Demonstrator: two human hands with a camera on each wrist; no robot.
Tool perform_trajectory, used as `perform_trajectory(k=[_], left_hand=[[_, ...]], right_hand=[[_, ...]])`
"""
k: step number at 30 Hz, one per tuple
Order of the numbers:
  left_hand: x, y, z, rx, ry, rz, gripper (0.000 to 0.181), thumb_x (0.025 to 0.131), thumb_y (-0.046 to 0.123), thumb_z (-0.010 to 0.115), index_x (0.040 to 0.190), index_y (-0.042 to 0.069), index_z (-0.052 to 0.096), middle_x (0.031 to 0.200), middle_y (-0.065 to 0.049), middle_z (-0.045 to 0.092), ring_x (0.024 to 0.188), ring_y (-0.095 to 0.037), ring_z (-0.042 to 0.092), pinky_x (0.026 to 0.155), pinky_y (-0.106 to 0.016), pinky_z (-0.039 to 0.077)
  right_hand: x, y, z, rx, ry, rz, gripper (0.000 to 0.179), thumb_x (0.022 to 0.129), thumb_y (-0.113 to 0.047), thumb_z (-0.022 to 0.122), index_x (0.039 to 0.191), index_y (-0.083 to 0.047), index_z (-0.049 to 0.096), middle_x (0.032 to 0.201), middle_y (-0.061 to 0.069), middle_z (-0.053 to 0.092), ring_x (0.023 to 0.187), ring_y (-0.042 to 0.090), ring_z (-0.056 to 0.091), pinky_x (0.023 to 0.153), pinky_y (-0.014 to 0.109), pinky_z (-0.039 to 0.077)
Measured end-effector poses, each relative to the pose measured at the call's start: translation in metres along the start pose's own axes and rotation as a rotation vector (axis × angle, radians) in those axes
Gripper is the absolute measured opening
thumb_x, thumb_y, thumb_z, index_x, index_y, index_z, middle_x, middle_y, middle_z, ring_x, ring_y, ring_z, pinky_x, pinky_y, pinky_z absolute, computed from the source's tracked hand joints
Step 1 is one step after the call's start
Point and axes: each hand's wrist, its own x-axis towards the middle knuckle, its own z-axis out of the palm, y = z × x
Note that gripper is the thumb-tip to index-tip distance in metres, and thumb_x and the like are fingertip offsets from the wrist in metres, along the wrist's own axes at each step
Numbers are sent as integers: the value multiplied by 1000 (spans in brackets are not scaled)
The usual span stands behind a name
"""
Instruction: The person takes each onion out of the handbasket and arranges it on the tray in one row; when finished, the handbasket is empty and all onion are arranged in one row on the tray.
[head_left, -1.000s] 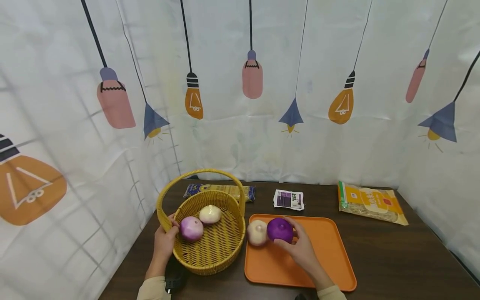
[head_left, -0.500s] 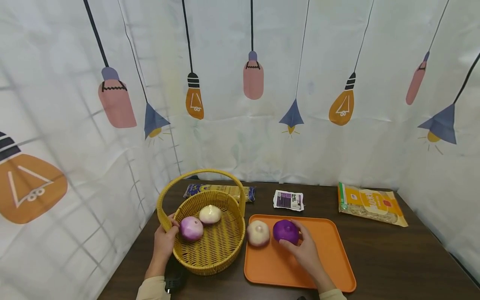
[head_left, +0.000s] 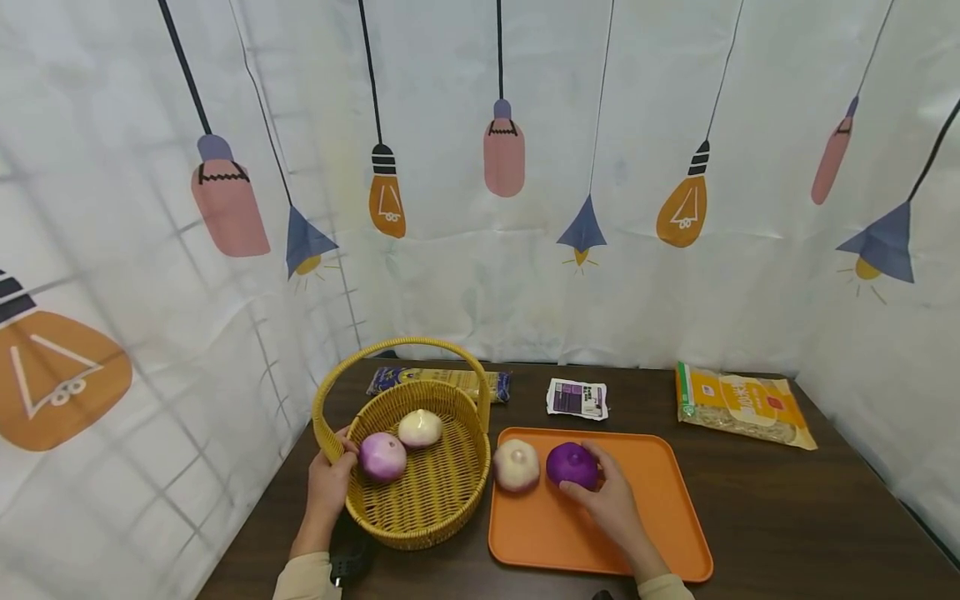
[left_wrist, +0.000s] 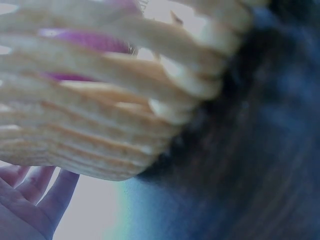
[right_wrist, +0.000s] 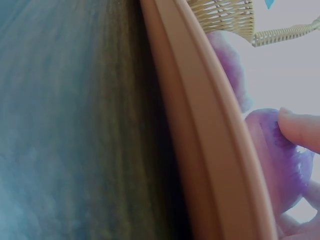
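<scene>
My left hand (head_left: 330,479) holds the left side of a yellow woven basket (head_left: 420,537) where its tall handle meets the rim. In the left wrist view, its fingers (left_wrist: 59,197) show beside the blurred basket weave (left_wrist: 100,110). Inside the basket lie a pink-purple onion (head_left: 383,457) and a whitish onion (head_left: 420,428). On the orange tray (head_left: 645,500) my right hand (head_left: 611,500) grips a dark purple onion (head_left: 572,465), thumb on the near side and fingers on the far right. A pale onion (head_left: 516,465) sits just left of it, slightly apart.
Behind the basket lies a blue-and-yellow packet (head_left: 442,381). A small white-and-purple packet (head_left: 577,399) is behind the tray, and a yellow-orange bag (head_left: 742,406) lies at the back right. Printed curtains (head_left: 480,283) enclose the dark table (head_left: 810,508).
My right hand has shifted slightly right with the purple onion, leaving a gap to the pale onion; it holds still over the last half second. My left hand and the basket stay put.
</scene>
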Motion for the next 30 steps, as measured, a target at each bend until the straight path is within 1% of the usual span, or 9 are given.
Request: perform_trajectory(k=[5,8,12,15,20,25,30], left_hand=[[0,0,1,3,-11,5,13,91,3,49,99,-7,52,140,-22,49,132,-37,43,108,-54,32],[1,0,1,-5,-18,7,12,92,3,49,100,-6,52,142,-23,48,133,-38,41,109,-54,31],[1,0,1,-13,-17,7,13,91,2,49,100,-6,52,142,-23,47,133,-38,41,109,-55,30],[1,-1,1,-16,-9,6,13,91,2,50,100,-7,52,141,-22,49,132,-38,42,109,-54,31],[0,-2,1,-19,-8,7,14,91,2,50,101,-7,53,140,-22,50,132,-36,43,108,-53,32],[1,-3,0,-26,-21,4,14,93,3,49,101,-7,52,143,-22,48,134,-37,41,110,-53,31],[2,-5,-1,-28,-30,-5,13,93,3,49,101,-7,52,144,-22,46,135,-37,40,110,-54,29]], right_hand=[[0,-1,-1,-47,2,33,73,75,-23,84,138,-8,51,129,21,47,108,36,53,92,53,47],[0,-2,-2,-68,11,32,72,74,-23,84,137,-9,51,127,21,47,107,36,53,91,54,47],[-1,-2,-1,-80,17,-2,71,73,-22,85,135,-8,54,124,21,49,105,34,53,89,52,47],[-1,-3,-1,-70,0,-20,71,72,-22,85,134,-7,55,124,21,50,106,33,53,88,50,47],[-2,-4,-2,-37,-30,-5,71,74,-21,85,136,-6,53,128,22,50,105,32,55,89,46,48],[-2,-4,-2,2,-52,4,69,77,-16,82,137,-5,51,132,22,51,109,37,58,92,48,50],[-3,-5,-2,-3,-60,2,67,79,-15,80,138,-5,50,133,20,53,109,36,59,91,48,50]])
